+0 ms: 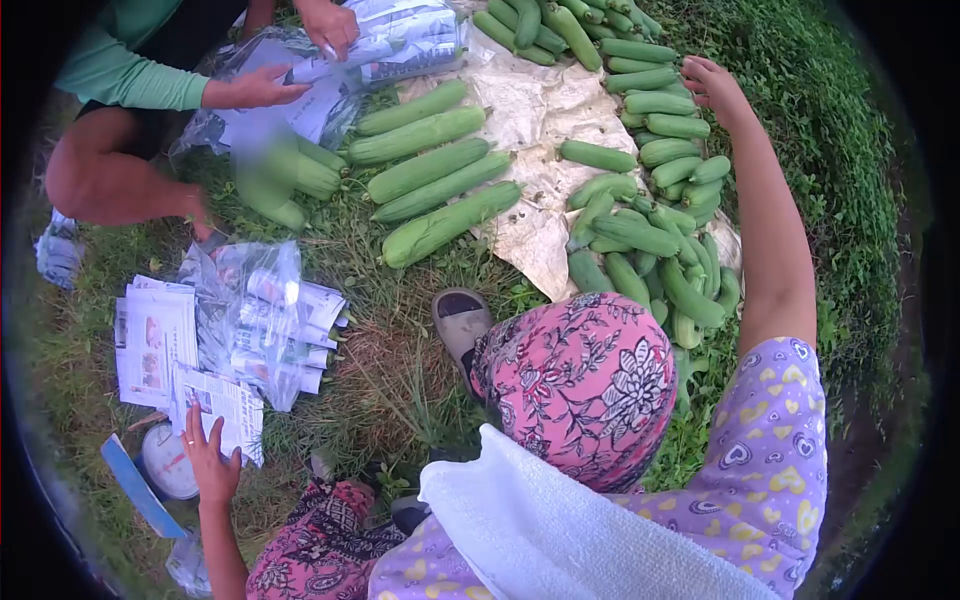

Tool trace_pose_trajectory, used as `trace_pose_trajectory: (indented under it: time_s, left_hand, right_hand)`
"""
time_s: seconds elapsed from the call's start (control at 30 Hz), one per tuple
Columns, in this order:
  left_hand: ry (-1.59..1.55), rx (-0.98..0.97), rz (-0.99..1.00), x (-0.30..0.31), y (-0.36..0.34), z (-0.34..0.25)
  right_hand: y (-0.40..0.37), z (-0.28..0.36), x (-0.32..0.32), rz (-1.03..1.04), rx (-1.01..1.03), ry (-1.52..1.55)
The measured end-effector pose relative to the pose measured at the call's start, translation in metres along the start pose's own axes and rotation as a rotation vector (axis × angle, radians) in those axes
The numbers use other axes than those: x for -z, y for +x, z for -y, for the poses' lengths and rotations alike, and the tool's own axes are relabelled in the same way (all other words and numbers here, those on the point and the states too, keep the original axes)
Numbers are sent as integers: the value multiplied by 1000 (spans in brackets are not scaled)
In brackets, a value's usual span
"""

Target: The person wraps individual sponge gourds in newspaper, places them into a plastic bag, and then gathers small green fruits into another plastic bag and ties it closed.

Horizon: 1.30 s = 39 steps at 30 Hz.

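Observation:
My left hand (212, 460) rests at the lower edge of a printed newspaper sheet (228, 405), its fingers spread and lying on the paper. Beside that sheet are more newspaper pieces (155, 345) and a clear plastic bag (262, 318) with paper-wrapped bundles in it. Stretched far out to the upper right, my right hand (712, 88) has its fingers apart, the tips close to the end of a long green luffa gourd (645, 79). Stacked luffas (672, 127) run below that hand, and a looser heap (640, 235) lies nearer my knee (580, 390).
Across from me a person's hands (262, 88) handle newspaper over a plastic bag of wrapped bundles (410, 40). Several large luffas (450, 222) lie in a row by a pale sheet (530, 150). A round dial scale (170, 460) stands left of my left hand; dense greenery (820, 150) borders the right.

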<state>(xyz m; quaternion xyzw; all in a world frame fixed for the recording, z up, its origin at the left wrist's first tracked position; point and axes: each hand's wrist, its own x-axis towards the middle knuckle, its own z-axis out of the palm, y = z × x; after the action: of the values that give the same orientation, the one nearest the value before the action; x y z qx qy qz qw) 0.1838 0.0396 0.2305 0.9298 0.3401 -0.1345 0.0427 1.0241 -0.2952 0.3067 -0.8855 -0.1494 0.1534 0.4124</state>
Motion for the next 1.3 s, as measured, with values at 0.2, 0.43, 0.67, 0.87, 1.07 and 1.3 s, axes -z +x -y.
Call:
trace_pose_trajectory:
  time_s: [0.2,0.43,0.67,0.87,1.07,1.3]
  left_hand:
    - [67,3,10,44,13,11]
    - [113,70,113,54,-14,2]
    - [56,145,201,37,-11,7]
    - [-68,246,237,29,-11,17]
    - [-139,302,256,-1,-33,56]
    - [-198,420,329,-4,-48,76]
  right_hand:
    - [-18,-180,-49,41,-363,-17]
    - [-19,-216,-115,-230,111,-798]
    - [-11,-193,-209,-53,539,-847]
    - [-3,-169,-243,63,317,-1054]
    - [-18,-168,-220,238,479,-882]
    - [-7,-184,-109,-473,305,-1073]
